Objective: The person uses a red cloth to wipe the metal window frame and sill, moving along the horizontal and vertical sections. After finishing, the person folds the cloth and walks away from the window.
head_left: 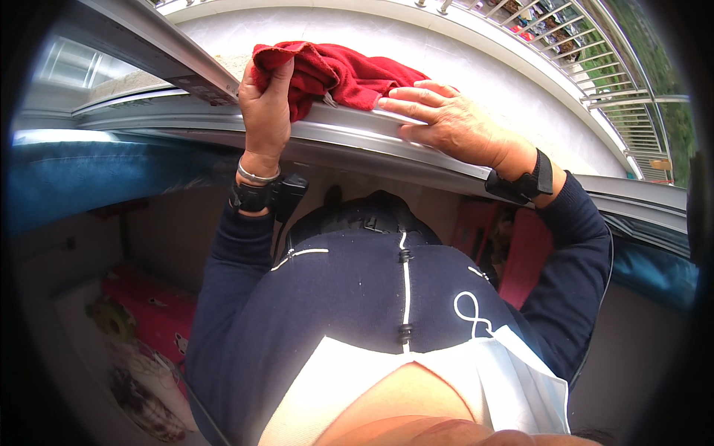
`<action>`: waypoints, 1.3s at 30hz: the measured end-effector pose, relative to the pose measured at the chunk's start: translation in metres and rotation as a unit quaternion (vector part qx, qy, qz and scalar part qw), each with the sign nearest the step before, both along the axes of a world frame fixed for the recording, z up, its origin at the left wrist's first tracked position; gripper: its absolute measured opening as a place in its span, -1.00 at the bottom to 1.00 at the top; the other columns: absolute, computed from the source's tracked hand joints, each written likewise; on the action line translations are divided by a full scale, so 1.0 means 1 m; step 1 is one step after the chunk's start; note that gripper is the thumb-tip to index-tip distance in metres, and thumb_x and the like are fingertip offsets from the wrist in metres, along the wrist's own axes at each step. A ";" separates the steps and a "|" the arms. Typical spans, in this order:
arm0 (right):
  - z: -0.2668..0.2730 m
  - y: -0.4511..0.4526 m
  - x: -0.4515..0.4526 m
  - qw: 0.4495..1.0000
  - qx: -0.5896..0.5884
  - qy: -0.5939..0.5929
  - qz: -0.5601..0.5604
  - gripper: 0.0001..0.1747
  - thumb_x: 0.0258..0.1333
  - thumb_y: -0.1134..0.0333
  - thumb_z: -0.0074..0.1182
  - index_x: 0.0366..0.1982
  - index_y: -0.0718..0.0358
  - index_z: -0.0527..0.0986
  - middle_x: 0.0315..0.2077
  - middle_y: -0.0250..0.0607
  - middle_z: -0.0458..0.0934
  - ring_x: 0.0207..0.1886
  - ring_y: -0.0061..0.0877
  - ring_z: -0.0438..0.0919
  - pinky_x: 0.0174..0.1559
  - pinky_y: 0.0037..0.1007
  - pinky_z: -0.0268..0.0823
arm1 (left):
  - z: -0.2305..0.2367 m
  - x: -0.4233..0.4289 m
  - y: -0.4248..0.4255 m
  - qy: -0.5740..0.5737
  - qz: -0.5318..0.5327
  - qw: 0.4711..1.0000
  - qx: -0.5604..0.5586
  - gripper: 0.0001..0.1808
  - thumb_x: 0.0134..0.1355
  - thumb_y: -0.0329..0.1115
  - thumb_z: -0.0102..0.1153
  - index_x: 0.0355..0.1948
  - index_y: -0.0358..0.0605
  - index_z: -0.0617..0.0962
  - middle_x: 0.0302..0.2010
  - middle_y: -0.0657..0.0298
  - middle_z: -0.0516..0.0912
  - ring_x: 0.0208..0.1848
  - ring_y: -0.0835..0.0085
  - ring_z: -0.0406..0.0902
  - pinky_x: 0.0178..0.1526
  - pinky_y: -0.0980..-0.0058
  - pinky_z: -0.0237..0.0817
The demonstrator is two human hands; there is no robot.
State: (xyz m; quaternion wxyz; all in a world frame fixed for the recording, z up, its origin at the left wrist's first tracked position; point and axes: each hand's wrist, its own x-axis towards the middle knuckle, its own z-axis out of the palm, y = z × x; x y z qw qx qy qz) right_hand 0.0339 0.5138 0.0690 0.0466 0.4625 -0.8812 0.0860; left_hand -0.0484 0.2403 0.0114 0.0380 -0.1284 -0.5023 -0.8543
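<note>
A red cloth (348,69) lies bunched along the aluminium window track (357,131) and the pale sill beyond it. My left hand (266,103) grips its left end, the thumb pressed over a raised fold. At the cloth's right end, my right hand (452,117) is laid flat with its fingers spread. Those fingertips touch the cloth's edge, and the palm is over the track. Part of the cloth behind the right fingers is hidden.
Left of the cloth stands a sliding window's frame (184,56). Metal railings (591,61) curve outside, beyond the pale ledge (502,72). Blue curtain fabric (100,173) hangs below the track. A face mask (513,379) dangles near my chest; pink bedding (153,306) is lower left.
</note>
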 end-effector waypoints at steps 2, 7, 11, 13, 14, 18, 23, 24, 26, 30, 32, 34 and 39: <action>-0.001 -0.002 -0.004 1.000 0.002 -0.010 0.011 -0.86 0.16 0.32 0.13 -0.31 0.22 0.62 0.25 -0.32 0.45 0.33 -0.35 0.37 0.31 -0.24 0.26 | 0.001 0.001 -0.001 0.004 0.004 1.000 0.000 -0.82 0.40 -0.37 0.20 -0.04 -0.20 0.63 -0.16 0.34 0.70 -0.18 0.61 0.62 -0.10 0.60 0.50; -0.002 -0.010 -0.007 0.999 -0.022 -0.010 0.039 -0.91 0.13 0.41 0.12 -0.43 0.26 0.56 0.15 -0.28 0.51 0.30 -0.39 0.40 0.28 -0.26 0.29 | 0.004 0.002 -0.003 -0.005 -0.011 1.000 0.004 -0.82 0.41 -0.37 0.19 -0.04 -0.21 0.63 -0.16 0.33 0.70 -0.19 0.61 0.62 -0.10 0.60 0.50; 0.014 0.008 -0.015 0.998 -0.060 0.026 -0.023 -0.92 0.08 0.44 0.16 -0.45 0.24 0.49 -0.03 -0.28 0.56 0.10 -0.36 0.52 0.15 -0.26 0.37 | 0.004 0.001 -0.001 0.005 -0.007 1.000 0.000 -0.81 0.41 -0.36 0.18 -0.04 -0.22 0.63 -0.17 0.33 0.70 -0.19 0.61 0.62 -0.11 0.60 0.50; 0.027 0.035 -0.026 0.977 -0.080 0.125 -0.155 -0.89 0.05 0.41 0.23 -0.45 0.20 0.49 -0.16 -0.33 0.59 -0.06 -0.33 0.55 0.05 -0.28 0.37 | 0.002 -0.001 0.001 0.005 -0.007 1.000 -0.004 -0.81 0.41 -0.36 0.19 -0.04 -0.22 0.63 -0.17 0.33 0.69 -0.19 0.61 0.62 -0.10 0.59 0.50; 0.034 0.051 -0.031 0.964 -0.014 0.154 -0.216 -0.89 0.08 0.38 0.23 -0.46 0.18 0.51 -0.17 -0.33 0.59 -0.05 -0.33 0.56 0.08 -0.26 0.35 | 0.001 -0.001 0.001 0.004 -0.006 1.000 -0.006 -0.81 0.41 -0.35 0.19 -0.04 -0.22 0.63 -0.18 0.33 0.69 -0.19 0.61 0.62 -0.10 0.59 0.50; 0.012 0.069 -0.033 0.918 0.104 0.195 -0.329 -0.81 0.13 0.51 0.12 -0.22 0.13 0.61 0.12 -0.15 0.52 0.00 -0.34 0.61 0.10 -0.24 0.39 | -0.002 -0.004 0.000 -0.025 -0.010 1.000 0.001 -0.82 0.40 -0.37 0.19 -0.05 -0.21 0.63 -0.17 0.34 0.70 -0.17 0.61 0.61 -0.07 0.59 0.49; -0.023 0.018 -0.021 0.978 -0.092 -0.053 -0.177 -0.60 0.12 0.52 0.13 0.01 0.04 0.57 0.02 -0.28 0.56 0.00 -0.24 0.60 0.03 -0.27 0.47 | -0.005 -0.006 0.000 0.004 -0.012 1.000 0.006 -0.82 0.40 -0.37 0.20 -0.05 -0.20 0.63 -0.17 0.34 0.70 -0.17 0.62 0.61 -0.06 0.59 0.48; -0.027 0.004 -0.025 0.977 -0.108 -0.045 -0.176 -0.64 0.13 0.49 0.14 -0.02 0.07 0.58 -0.02 -0.26 0.58 -0.02 -0.24 0.60 0.02 -0.27 0.47 | -0.005 -0.006 0.000 0.001 -0.013 1.000 0.009 -0.83 0.40 -0.37 0.20 -0.05 -0.20 0.63 -0.17 0.34 0.70 -0.17 0.62 0.61 -0.06 0.59 0.48; -0.030 -0.014 -0.035 0.983 -0.154 -0.006 -0.099 -0.75 0.15 0.42 0.16 -0.10 0.14 0.58 -0.14 -0.21 0.63 -0.09 -0.22 0.62 -0.03 -0.24 0.48 | -0.006 -0.006 0.001 -0.003 -0.017 1.000 0.015 -0.82 0.39 -0.37 0.21 -0.05 -0.20 0.62 -0.16 0.34 0.70 -0.16 0.62 0.61 -0.05 0.59 0.47; -0.028 -0.017 -0.055 0.930 -0.246 -0.221 -0.161 -0.84 0.37 0.34 0.08 -0.10 0.24 0.54 -0.11 -0.27 0.65 -0.06 -0.43 0.62 0.06 -0.40 0.46 | 0.001 -0.007 0.002 0.025 -0.021 0.999 0.019 -0.75 0.37 -0.37 0.25 0.03 -0.19 0.58 -0.11 0.33 0.69 -0.11 0.60 0.61 -0.03 0.58 0.47; -0.015 -0.006 -0.062 0.809 -0.441 -0.311 -0.234 -0.76 0.46 0.28 -0.08 -0.15 0.29 0.52 -0.26 -0.31 0.65 -0.18 -0.53 0.62 -0.01 -0.42 0.45 | 0.010 -0.010 0.003 -0.011 -0.010 1.000 0.011 -0.62 0.35 -0.37 0.26 0.15 -0.18 0.50 -0.05 0.31 0.67 -0.06 0.58 0.60 0.01 0.59 0.47; 0.015 0.017 -0.064 0.628 -0.624 -0.378 -0.270 -0.76 0.48 0.28 -0.14 -0.09 0.27 0.49 -0.22 -0.28 0.65 -0.16 -0.55 0.64 -0.02 -0.46 0.47 | 0.022 -0.016 0.004 0.003 -0.032 0.999 0.044 -0.59 0.36 -0.37 0.25 0.19 -0.18 0.47 -0.05 0.30 0.66 -0.06 0.58 0.60 0.02 0.61 0.46; 0.069 0.045 -0.040 0.742 -0.631 -0.164 -0.157 -0.76 0.48 0.36 -0.15 -0.04 0.32 0.49 -0.23 -0.29 0.62 -0.19 -0.61 0.62 -0.11 -0.53 0.49 | 0.053 -0.021 -0.006 0.153 -0.026 0.977 -0.149 -0.54 0.35 -0.32 0.28 0.21 -0.17 0.44 -0.23 0.36 0.65 -0.22 0.69 0.53 -0.11 0.68 0.41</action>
